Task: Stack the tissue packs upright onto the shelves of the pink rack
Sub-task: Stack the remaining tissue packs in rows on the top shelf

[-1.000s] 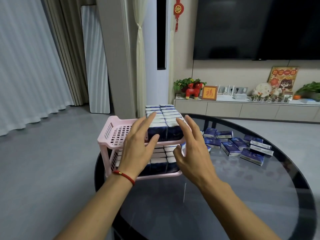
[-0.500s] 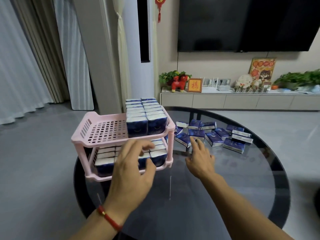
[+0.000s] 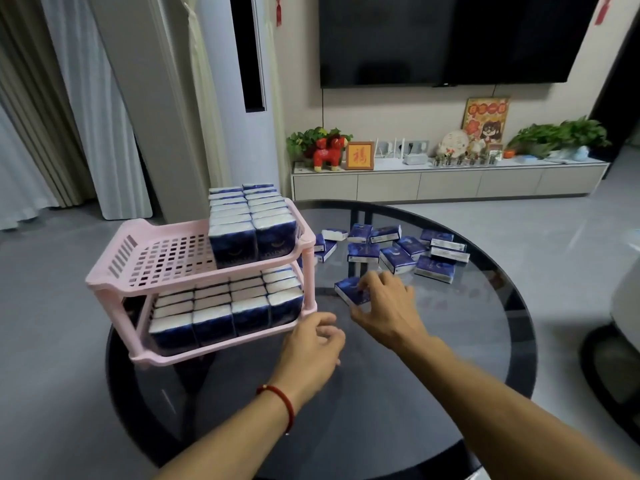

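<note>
A two-shelf pink rack [image 3: 114, 275] stands on the left of the round dark glass table [image 3: 450, 341]. Two rows of blue-and-white tissue packs [image 3: 252, 233] stand upright on the right part of its top shelf. The left part of that shelf is bare. Upright packs [image 3: 228, 313] fill the lower shelf. Several loose packs [image 3: 398, 258] lie flat on the table to the right of the rack. My right hand [image 3: 384, 306] grips the nearest loose pack [image 3: 348, 289] on the glass. My left hand [image 3: 311, 344] hovers by the rack's front right corner, loosely curled and holding nothing.
Behind the table stand a low TV cabinet [image 3: 446, 183] with ornaments and plants, a wall TV, and a tall white air conditioner [image 3: 239, 98] behind the rack. A white object [image 3: 627, 306] sits at the right edge. The table's near edge curves below my forearms.
Both hands left the packs on the top shelf. My right hand reached right to the loose pile and closed on a pack. My left hand dropped down beside the rack's lower shelf.
</note>
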A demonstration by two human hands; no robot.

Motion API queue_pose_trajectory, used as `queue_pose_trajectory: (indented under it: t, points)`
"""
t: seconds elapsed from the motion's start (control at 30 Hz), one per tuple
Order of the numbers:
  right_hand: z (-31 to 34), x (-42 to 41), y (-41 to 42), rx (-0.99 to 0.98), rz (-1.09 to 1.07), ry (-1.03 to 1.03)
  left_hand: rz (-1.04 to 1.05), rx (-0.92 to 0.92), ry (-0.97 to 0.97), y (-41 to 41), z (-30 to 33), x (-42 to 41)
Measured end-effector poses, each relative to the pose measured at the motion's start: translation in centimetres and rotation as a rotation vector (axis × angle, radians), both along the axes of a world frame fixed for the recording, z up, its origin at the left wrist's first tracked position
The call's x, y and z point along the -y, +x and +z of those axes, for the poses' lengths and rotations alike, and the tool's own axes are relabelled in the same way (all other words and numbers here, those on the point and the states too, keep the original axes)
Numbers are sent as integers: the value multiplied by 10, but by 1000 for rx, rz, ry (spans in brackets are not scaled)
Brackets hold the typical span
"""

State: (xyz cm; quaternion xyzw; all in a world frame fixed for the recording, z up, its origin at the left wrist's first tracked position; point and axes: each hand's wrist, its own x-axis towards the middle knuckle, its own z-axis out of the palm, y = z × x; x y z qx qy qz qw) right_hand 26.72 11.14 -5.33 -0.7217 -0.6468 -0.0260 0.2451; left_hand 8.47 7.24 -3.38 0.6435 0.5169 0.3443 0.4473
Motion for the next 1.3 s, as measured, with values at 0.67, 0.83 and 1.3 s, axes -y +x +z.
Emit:
queue_pose_trajectory:
  t: [0.67, 0.83, 1.3]
  points:
    - [51, -185, -43, 206, 445, -288, 63, 7, 41, -14, -15, 0]
    - [34, -188, -24, 307, 427, -378, 51, 21, 61, -14, -16, -1]
    - [43, -68, 22, 302, 396, -391, 23, 51, 80, -14, -18, 4]
